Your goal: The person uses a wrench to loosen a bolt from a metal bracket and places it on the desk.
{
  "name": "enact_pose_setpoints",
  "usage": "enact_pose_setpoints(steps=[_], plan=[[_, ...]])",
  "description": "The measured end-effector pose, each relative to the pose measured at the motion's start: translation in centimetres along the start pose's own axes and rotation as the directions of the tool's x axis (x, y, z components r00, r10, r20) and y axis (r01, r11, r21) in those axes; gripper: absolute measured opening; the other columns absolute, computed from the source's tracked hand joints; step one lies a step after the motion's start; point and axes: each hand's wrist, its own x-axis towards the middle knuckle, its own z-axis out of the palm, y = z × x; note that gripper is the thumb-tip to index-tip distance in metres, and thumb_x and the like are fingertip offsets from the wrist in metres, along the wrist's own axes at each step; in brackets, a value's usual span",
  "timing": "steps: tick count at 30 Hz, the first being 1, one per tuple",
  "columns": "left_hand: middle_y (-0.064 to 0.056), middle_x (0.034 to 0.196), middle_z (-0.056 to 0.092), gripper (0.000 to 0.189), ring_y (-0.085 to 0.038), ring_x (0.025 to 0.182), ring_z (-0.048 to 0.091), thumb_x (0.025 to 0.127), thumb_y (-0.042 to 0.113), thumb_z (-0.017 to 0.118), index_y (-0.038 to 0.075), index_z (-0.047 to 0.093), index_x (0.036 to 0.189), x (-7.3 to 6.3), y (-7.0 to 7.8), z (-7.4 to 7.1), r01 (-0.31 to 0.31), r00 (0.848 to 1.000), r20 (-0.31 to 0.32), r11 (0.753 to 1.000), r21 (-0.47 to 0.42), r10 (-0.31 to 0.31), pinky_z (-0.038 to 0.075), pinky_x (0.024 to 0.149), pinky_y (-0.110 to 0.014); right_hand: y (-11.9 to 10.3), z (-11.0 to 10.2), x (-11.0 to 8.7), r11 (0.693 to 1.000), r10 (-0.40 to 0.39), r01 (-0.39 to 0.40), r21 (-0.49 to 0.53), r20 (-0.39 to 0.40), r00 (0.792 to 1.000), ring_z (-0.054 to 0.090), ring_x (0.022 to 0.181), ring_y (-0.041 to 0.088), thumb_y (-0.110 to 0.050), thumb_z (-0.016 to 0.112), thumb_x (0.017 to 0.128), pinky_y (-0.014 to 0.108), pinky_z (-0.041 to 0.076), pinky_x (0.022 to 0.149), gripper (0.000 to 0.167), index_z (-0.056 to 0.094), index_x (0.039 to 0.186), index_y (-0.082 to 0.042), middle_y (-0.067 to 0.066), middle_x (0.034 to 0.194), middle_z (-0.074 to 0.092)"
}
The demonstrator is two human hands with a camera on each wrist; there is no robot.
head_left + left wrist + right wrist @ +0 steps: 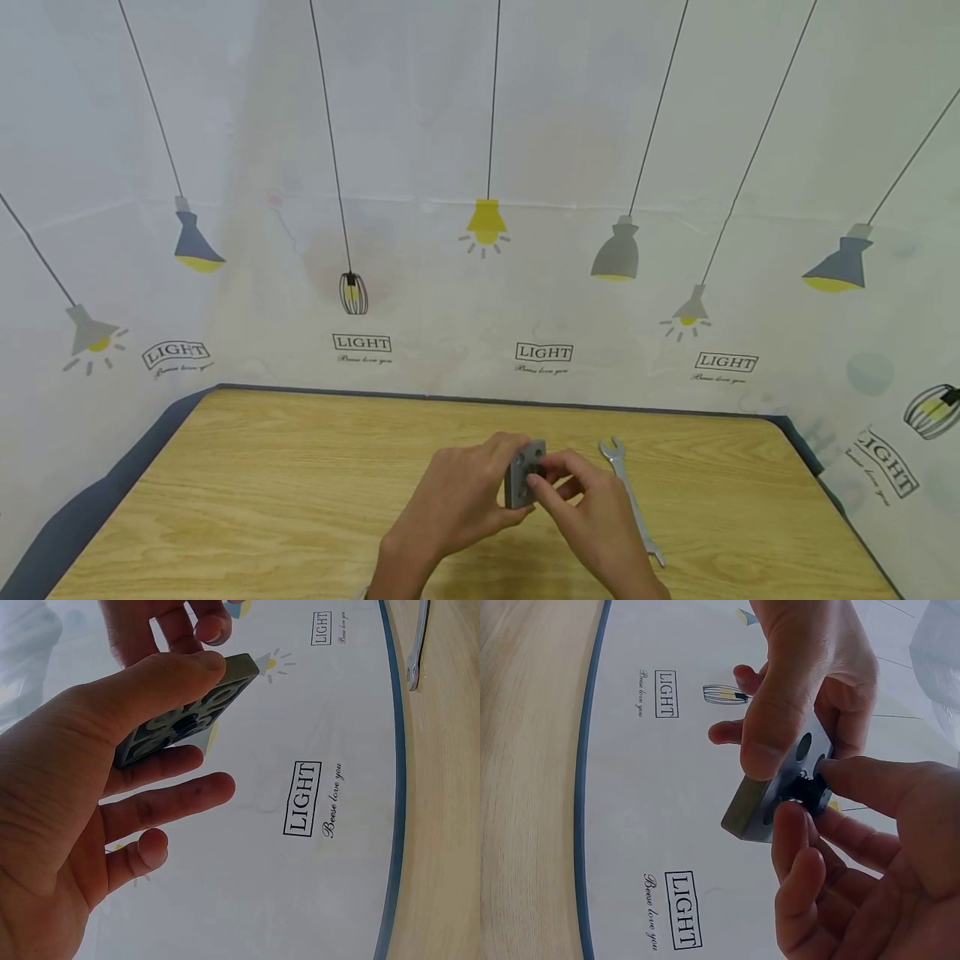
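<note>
My left hand (461, 492) grips a grey metal plate (517, 479) by its edges, thumb on one side and fingers on the other. Round holes (803, 747) show in the face turned to my right hand. The opposite face (184, 718), seen in the left wrist view, has dark recesses. With thumb and fingertips my right hand (600, 512) pinches a black bolt (816, 796) by its head. Its threaded end meets the plate among the holes; how deep it sits I cannot tell. Both hands are above the table.
A silver open-ended wrench (632, 504) lies on the wooden table (262, 492), just beyond my right hand and to its right. Behind the table's dark blue edge rises a white covering (420, 275) printed with lamps and lettering.
</note>
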Motion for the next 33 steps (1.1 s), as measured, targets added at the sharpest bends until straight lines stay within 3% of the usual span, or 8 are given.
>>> enact_pose_setpoints(steps=[15, 23, 33], plan=[[0.005, 0.109, 0.07, 0.06, 0.003, 0.063, 0.051, 0.076, 0.04, 0.084, 0.016, 0.058, 0.124, 0.08, 0.03, -0.17, 0.02, 0.999, 0.039, 1.0, -0.016, -0.02, 0.046, 0.057, -0.015, -0.06, -0.12, -0.1, 0.999, -0.038, 0.038, 0.005, 0.001, 0.999, 0.062, 0.067, 0.003, -0.011, 0.077, 0.085, 0.021, 0.052, 0.066, 0.017, 0.072, 0.1, -0.017, -0.003, 0.09, 0.069], [0.005, 0.11, 0.07, 0.059, 0.003, 0.063, 0.051, 0.076, 0.039, 0.084, 0.016, 0.059, 0.124, 0.09, 0.05, -0.24, 0.021, 0.999, 0.03, 0.999, -0.026, -0.02, 0.045, 0.057, -0.015, -0.11, -0.15, -0.15, 0.999, -0.035, 0.035, 0.002, 0.004, 0.999, 0.062, 0.069, 0.003, -0.008, 0.078, 0.084, 0.021, 0.052, 0.065, 0.02, 0.072, 0.101, -0.017, -0.001, 0.093, 0.069], [0.006, 0.109, 0.07, 0.056, 0.003, 0.062, 0.05, 0.077, 0.038, 0.083, 0.017, 0.059, 0.122, 0.09, 0.07, -0.19, 0.015, 1.0, 0.016, 0.999, -0.03, -0.014, 0.044, 0.056, -0.014, -0.11, -0.15, -0.21, 0.999, -0.03, 0.03, 0.031, 0.009, 1.0, 0.061, 0.069, 0.003, -0.004, 0.077, 0.083, 0.022, 0.05, 0.054, 0.023, 0.072, 0.102, -0.018, 0.0, 0.103, 0.07]])
